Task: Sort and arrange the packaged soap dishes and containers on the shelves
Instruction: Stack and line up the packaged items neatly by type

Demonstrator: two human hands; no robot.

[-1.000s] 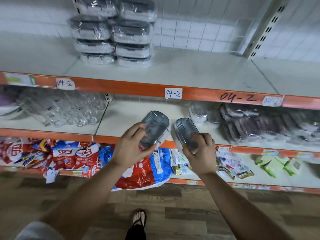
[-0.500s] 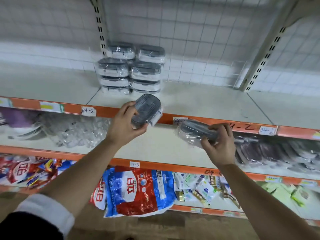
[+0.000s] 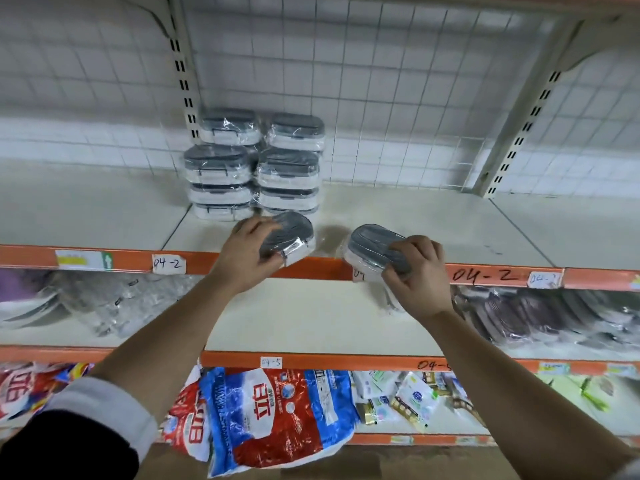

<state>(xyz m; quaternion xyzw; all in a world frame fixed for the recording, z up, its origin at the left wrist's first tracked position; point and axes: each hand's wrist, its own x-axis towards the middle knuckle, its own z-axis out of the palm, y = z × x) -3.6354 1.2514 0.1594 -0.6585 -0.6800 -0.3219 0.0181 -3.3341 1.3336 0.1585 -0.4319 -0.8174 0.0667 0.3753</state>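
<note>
My left hand (image 3: 249,251) grips a plastic-wrapped white soap dish with a grey ribbed lid (image 3: 291,235), tilted at the orange front edge (image 3: 311,266) of the cream upper shelf (image 3: 433,220), just in front of the stack of matching wrapped dishes (image 3: 256,168) at the back by the left slotted upright (image 3: 187,81). My right hand (image 3: 417,275) clasps a second wrapped grey-lidded dish (image 3: 370,244) over the same front edge, apart from the first. Open cream board runs from the stack to the right slotted upright (image 3: 512,143).
</note>
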